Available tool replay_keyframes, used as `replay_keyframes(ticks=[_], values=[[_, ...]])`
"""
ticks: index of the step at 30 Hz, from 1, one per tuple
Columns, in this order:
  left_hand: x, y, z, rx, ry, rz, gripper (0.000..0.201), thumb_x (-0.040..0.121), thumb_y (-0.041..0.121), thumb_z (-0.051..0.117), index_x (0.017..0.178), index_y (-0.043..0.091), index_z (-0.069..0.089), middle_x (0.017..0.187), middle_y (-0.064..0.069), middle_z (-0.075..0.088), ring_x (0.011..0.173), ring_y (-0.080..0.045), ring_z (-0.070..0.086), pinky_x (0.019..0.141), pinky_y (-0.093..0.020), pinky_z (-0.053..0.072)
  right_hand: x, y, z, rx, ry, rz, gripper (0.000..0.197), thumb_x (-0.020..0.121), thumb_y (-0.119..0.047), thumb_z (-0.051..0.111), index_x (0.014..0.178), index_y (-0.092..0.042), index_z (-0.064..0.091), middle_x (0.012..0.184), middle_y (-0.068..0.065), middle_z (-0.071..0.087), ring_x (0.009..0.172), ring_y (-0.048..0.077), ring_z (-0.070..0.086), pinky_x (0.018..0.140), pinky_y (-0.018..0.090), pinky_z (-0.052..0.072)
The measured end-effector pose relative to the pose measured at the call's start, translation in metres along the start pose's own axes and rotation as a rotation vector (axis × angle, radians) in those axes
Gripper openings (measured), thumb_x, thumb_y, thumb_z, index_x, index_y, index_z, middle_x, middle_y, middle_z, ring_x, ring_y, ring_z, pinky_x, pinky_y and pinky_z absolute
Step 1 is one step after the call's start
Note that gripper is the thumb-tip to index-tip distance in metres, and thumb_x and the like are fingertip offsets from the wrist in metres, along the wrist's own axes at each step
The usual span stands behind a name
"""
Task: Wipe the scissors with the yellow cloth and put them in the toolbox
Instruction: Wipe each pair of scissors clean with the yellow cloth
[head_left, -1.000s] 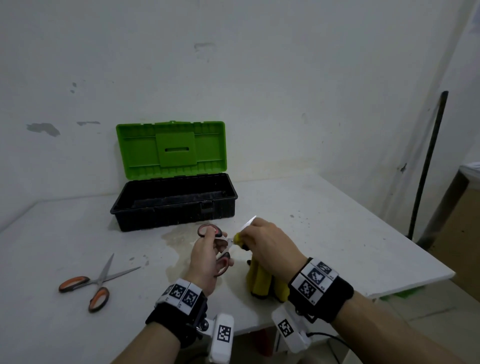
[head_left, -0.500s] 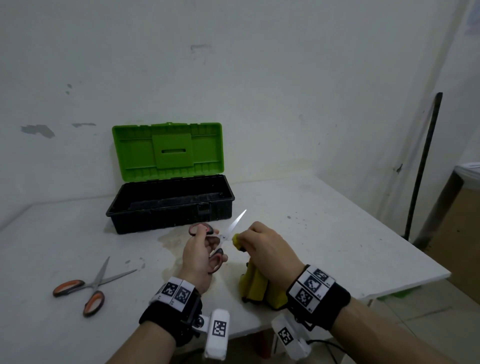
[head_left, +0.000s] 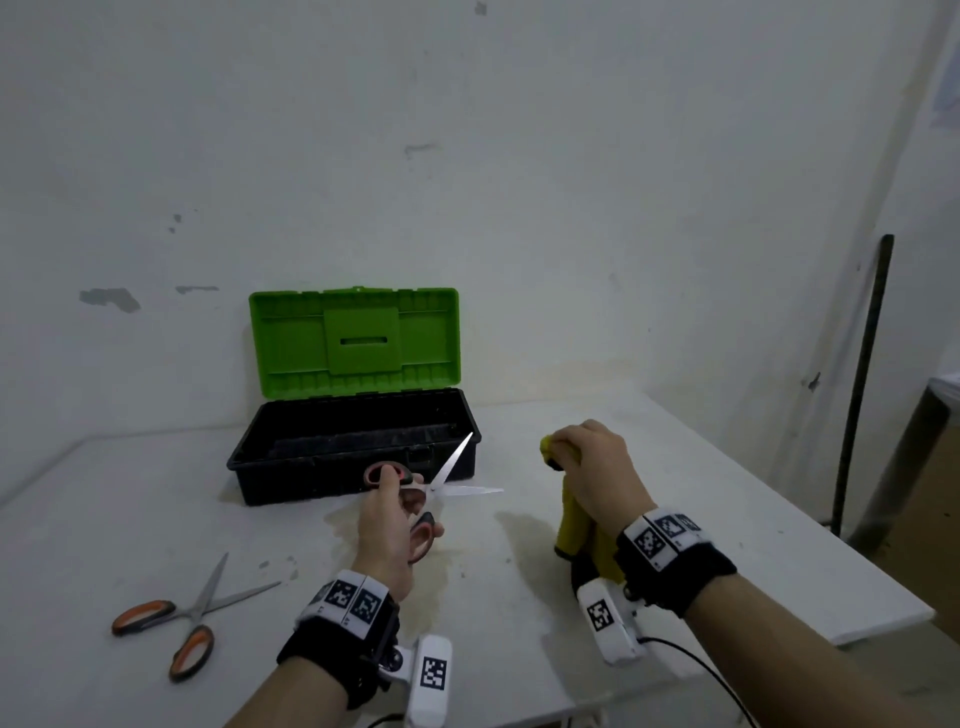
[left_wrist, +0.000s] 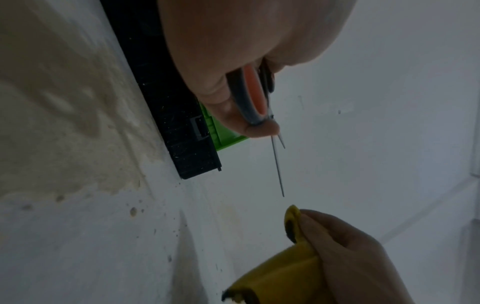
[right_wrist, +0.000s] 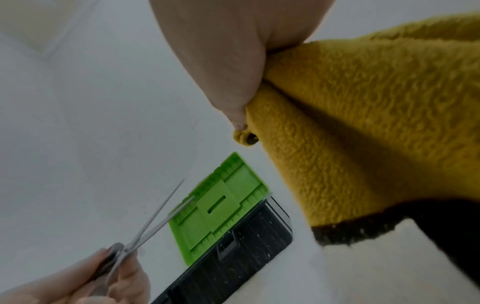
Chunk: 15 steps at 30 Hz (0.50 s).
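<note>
My left hand (head_left: 395, 519) grips the handles of a pair of scissors (head_left: 449, 480) with red-grey loops, held above the table in front of the toolbox; the blades are spread apart. In the left wrist view the scissors (left_wrist: 255, 98) show edge-on below my left hand (left_wrist: 233, 67). My right hand (head_left: 597, 473) holds the yellow cloth (head_left: 571, 525), which hangs down to the table, a hand's width right of the blade tips. The cloth (right_wrist: 363, 123) fills the right wrist view, pinched by my right hand (right_wrist: 228, 61). The black toolbox (head_left: 353, 447) stands open with its green lid (head_left: 353, 338) upright.
A second pair of scissors (head_left: 187, 613) with orange handles lies open on the white table (head_left: 675, 467) at the front left. A brownish stain (head_left: 431, 571) marks the table under my hands. A dark pole (head_left: 862, 374) leans on the wall at the right, past the table's edge.
My right hand has pulled the cloth off the blade and moved right, away from the scissors. The blades have opened wider. The camera has shifted up slightly.
</note>
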<state>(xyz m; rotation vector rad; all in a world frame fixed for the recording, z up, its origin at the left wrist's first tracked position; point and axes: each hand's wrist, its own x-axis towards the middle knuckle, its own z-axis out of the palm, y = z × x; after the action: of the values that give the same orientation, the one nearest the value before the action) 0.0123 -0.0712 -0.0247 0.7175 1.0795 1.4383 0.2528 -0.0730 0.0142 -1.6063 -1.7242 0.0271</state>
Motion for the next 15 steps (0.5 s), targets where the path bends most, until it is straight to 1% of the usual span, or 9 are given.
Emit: replay_keyframes(ticks=[3, 5, 7, 9, 11, 12, 13, 14, 15], values=[[0.000, -0.002, 0.006, 0.018, 0.028, -0.024, 0.044, 0.105, 0.042, 0.039, 0.095, 0.006, 0.063, 0.083, -0.013, 0.065, 0.045, -0.023, 0.057, 0.050, -0.028, 0.047, 0.009, 0.004, 0.027, 0.030, -0.055, 0.041, 0.015, 0.096, -0.018, 0.056, 0.100, -0.016, 0.071, 0.099, 0.001, 0.053, 0.087, 0.021, 0.056, 0.078, 0.034, 0.051], [0.000, -0.007, 0.006, 0.023, 0.043, -0.047, 0.044, 0.105, 0.042, 0.039, 0.096, 0.006, 0.064, 0.085, -0.013, 0.065, 0.049, -0.025, 0.057, 0.045, -0.026, 0.047, 0.006, 0.009, 0.045, 0.023, -0.162, 0.034, 0.019, 0.097, -0.022, 0.057, 0.110, -0.016, 0.068, 0.108, 0.001, 0.052, 0.094, 0.021, 0.057, 0.083, 0.031, 0.047], [0.001, -0.011, 0.004, 0.028, 0.062, -0.065, 0.046, 0.105, 0.042, 0.039, 0.095, 0.005, 0.065, 0.087, -0.013, 0.065, 0.048, -0.025, 0.058, 0.045, -0.025, 0.047, 0.000, 0.014, 0.058, -0.009, -0.299, 0.033, 0.027, 0.097, -0.027, 0.056, 0.121, -0.017, 0.062, 0.117, 0.001, 0.051, 0.104, 0.021, 0.056, 0.087, 0.027, 0.043], [0.003, -0.013, 0.000, 0.027, 0.081, -0.083, 0.048, 0.104, 0.044, 0.040, 0.101, 0.004, 0.065, 0.089, -0.014, 0.064, 0.047, -0.026, 0.059, 0.043, -0.025, 0.047, -0.006, 0.015, 0.064, -0.077, -0.397, 0.031, 0.037, 0.097, -0.033, 0.054, 0.131, -0.020, 0.053, 0.127, 0.000, 0.049, 0.115, 0.024, 0.054, 0.096, 0.034, 0.043], [0.006, -0.012, -0.002, -0.012, 0.090, -0.095, 0.047, 0.104, 0.045, 0.041, 0.105, 0.003, 0.063, 0.088, -0.014, 0.063, 0.051, -0.026, 0.059, 0.041, -0.025, 0.049, -0.013, 0.010, 0.064, -0.184, -0.400, 0.040, 0.041, 0.098, -0.042, 0.051, 0.135, -0.025, 0.049, 0.133, -0.002, 0.047, 0.120, 0.024, 0.051, 0.102, 0.041, 0.039], [0.007, -0.011, -0.002, -0.032, 0.091, -0.097, 0.047, 0.104, 0.045, 0.042, 0.104, 0.003, 0.063, 0.087, -0.012, 0.064, 0.051, -0.025, 0.060, 0.042, -0.026, 0.051, -0.017, 0.005, 0.061, -0.213, -0.386, 0.044, 0.040, 0.098, -0.045, 0.049, 0.133, -0.026, 0.052, 0.131, -0.001, 0.049, 0.119, 0.024, 0.052, 0.102, 0.043, 0.039], [0.007, -0.010, -0.001, -0.050, 0.088, -0.100, 0.047, 0.104, 0.045, 0.041, 0.102, 0.004, 0.063, 0.086, -0.011, 0.065, 0.049, -0.024, 0.061, 0.046, -0.027, 0.053, -0.022, -0.003, 0.055, -0.195, -0.378, 0.054, 0.036, 0.097, -0.047, 0.049, 0.125, -0.026, 0.058, 0.124, -0.001, 0.054, 0.113, 0.023, 0.055, 0.099, 0.042, 0.042], [0.007, -0.009, 0.003, -0.069, 0.079, -0.103, 0.047, 0.104, 0.046, 0.041, 0.101, 0.005, 0.064, 0.087, -0.010, 0.067, 0.048, -0.023, 0.063, 0.052, -0.029, 0.053, -0.028, -0.011, 0.051, -0.119, -0.382, 0.063, 0.031, 0.096, -0.049, 0.050, 0.111, -0.026, 0.064, 0.111, -0.002, 0.061, 0.101, 0.019, 0.059, 0.092, 0.039, 0.047], [0.006, -0.008, 0.007, -0.092, 0.069, -0.107, 0.047, 0.104, 0.047, 0.041, 0.100, 0.006, 0.065, 0.088, -0.010, 0.068, 0.052, -0.023, 0.065, 0.057, -0.031, 0.053, -0.035, -0.020, 0.047, -0.003, -0.412, 0.079, 0.028, 0.094, -0.052, 0.052, 0.094, -0.029, 0.067, 0.093, -0.006, 0.065, 0.086, 0.014, 0.062, 0.081, 0.035, 0.051]])
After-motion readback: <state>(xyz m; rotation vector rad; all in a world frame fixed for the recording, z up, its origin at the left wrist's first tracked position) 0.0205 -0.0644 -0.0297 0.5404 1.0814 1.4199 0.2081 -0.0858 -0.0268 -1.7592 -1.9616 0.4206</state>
